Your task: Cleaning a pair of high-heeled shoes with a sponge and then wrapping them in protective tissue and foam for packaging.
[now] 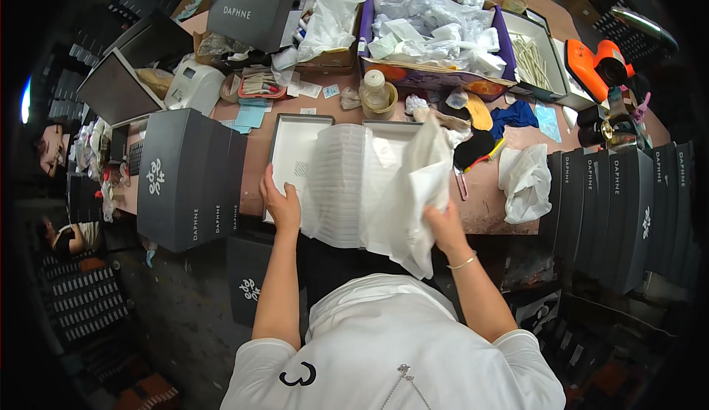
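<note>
An open grey shoe box with a white lining (pixel 295 140) lies before me at the table's front edge. Across its middle drapes a translucent, ribbed white plastic sheet (pixel 336 185). My left hand (pixel 283 205) rests at the box's left side, thumb and fingers apart, touching its edge. White tissue paper (pixel 422 192) hangs crumpled at the right, lifted partly over the box; my right hand (pixel 446 228) is closed on its right edge. Whatever lies under the sheet is hidden.
Dark shoe boxes stand in rows at the left (pixel 188 181) and right (pixel 620 211). A purple carton (pixel 436 74) of crumpled white paper is at the back, beside a box of thin sticks (pixel 533 59). Nearer are a capped bottle (pixel 375 92), an orange tape dispenser (pixel 591 70) and a white bag (pixel 526 181).
</note>
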Available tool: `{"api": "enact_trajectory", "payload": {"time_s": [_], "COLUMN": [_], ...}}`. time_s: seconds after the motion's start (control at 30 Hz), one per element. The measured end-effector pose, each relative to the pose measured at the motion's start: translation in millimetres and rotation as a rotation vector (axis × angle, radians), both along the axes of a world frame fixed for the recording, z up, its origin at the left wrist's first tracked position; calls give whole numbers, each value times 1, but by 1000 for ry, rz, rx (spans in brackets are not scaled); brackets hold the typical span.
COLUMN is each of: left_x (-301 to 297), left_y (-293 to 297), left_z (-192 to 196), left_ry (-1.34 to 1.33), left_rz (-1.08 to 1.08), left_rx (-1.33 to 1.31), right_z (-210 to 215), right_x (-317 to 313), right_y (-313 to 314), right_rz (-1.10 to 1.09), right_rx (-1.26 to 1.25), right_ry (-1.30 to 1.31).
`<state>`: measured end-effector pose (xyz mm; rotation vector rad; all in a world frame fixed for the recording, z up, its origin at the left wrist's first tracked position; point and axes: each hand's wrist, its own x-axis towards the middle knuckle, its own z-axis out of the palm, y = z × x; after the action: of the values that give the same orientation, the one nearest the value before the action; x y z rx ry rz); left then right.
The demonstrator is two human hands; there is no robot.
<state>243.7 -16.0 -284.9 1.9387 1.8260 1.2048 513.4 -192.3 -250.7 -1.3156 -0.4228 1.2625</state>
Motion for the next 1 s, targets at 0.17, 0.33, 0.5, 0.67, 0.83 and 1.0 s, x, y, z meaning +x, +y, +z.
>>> {"api": "enact_trajectory", "payload": {"time_s": [0.17,0.33,0.5,0.67,0.83,1.0], "left_x": [95,125,133,121,123,141], "left_y": [-26,-23,-22,-15,-21,-25], "left_z": [55,-19,-44,-36,-44,5], "left_ry": [618,1308,1175,1172,1167,1104], "left_rz": [-1016,-1267,-1289,-1393,-1426,-1323], "left_rx": [-107,-73,-8,-90,-74,-294], "right_z": [27,22,15,16,20,22], "right_x": [46,33,21,37,40,41], "right_y": [-33,-65,-102,-130,-123,-133], "right_rz": [-150,-246,-328,-335,-293,-322], "right_rx": [136,207,163,162,186,176], "right_ry": [175,200,190,298,202,295]}}
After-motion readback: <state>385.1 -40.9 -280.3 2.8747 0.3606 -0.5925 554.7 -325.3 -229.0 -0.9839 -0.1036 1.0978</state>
